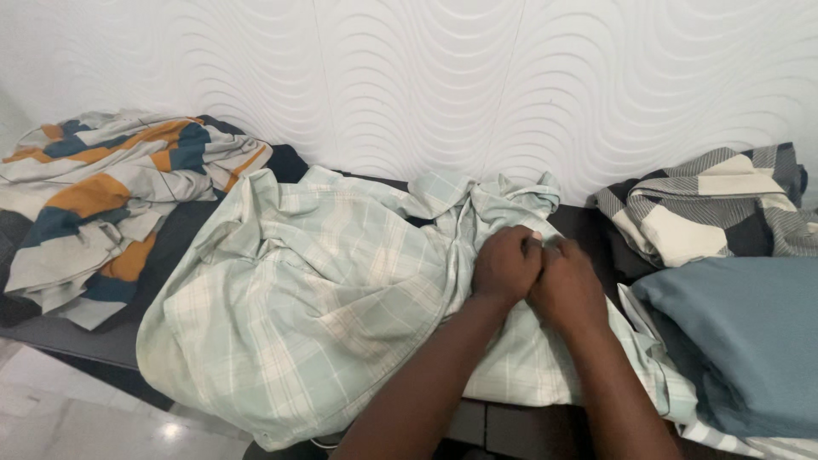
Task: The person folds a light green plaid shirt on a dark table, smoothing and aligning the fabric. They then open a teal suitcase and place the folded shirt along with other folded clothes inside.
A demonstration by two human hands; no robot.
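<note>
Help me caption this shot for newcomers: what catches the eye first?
Two hands, left and right, meet right of centre, bunching a pale green checked shirt that spreads across the dark bench. A crumpled orange, navy and white cloth sits at the far left. On the right, a grey checked cloth lies behind a blue cloth.

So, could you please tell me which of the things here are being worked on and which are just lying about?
In hand:
- pale green checked shirt, gripped near its placket by the left hand and right hand

Lying about:
- orange and blue patterned cloth
- grey checked cloth
- blue pillow
</note>
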